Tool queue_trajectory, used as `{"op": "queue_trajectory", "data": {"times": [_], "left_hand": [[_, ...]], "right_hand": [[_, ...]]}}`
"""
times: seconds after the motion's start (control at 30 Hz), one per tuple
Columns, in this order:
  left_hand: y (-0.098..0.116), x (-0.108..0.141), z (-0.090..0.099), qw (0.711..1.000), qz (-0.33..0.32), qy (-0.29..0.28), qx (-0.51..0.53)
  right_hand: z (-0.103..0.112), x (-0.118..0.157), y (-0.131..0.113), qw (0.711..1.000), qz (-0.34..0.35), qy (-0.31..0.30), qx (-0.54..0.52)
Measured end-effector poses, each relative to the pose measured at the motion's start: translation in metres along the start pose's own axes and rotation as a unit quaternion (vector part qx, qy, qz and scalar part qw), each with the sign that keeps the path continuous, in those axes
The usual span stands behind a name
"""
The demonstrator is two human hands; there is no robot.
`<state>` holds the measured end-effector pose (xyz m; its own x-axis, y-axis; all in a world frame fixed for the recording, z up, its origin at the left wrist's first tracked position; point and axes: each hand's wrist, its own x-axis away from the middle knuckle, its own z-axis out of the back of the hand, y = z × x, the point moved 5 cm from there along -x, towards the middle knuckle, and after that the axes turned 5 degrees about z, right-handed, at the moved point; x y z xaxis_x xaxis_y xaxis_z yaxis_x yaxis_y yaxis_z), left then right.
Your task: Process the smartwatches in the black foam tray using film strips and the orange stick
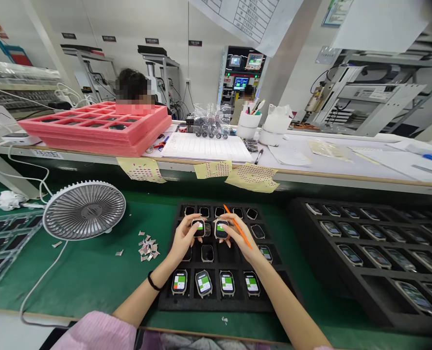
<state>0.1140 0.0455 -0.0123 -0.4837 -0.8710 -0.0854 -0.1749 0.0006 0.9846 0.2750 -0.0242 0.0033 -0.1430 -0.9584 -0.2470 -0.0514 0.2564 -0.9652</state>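
Note:
Above a black foam tray (216, 304), both hands hold smartwatches side by side. My left hand (184, 237) has its fingers round a watch (198, 228) with a lit green and white screen. In my right hand (240, 238) is another lit watch (221, 229), and an orange pen (239, 227) lies across that hand, pointing up and left. Lit watches, among them one with some red on its screen (180, 282), fill the tray's front row. Dark-screened watches sit in the rear rows, one of them (207, 253) just below my hands.
A grey fan (86, 210) stands at the left beside small scraps (148, 248) and a clear plastic tray (8, 240). Another black tray of watches (394, 311) is at the right. Pink foam trays (99, 129) and a white cup of pens (248, 124) stand on the shelf. A person's head shows behind.

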Motion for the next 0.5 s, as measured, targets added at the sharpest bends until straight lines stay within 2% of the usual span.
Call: {"op": "queue_trajectory", "data": {"times": [0.13,0.5], "left_hand": [[-0.0005,0.0003,-0.0014,1.0,-0.009,-0.013,0.001],[-0.0012,-0.0012,0.0013,1.0,-0.009,0.0,0.001]], "right_hand": [[-0.0007,0.0003,0.0008,1.0,-0.003,-0.006,0.001],[-0.0019,0.0017,-0.0069,1.0,-0.01,-0.002,0.013]]}}
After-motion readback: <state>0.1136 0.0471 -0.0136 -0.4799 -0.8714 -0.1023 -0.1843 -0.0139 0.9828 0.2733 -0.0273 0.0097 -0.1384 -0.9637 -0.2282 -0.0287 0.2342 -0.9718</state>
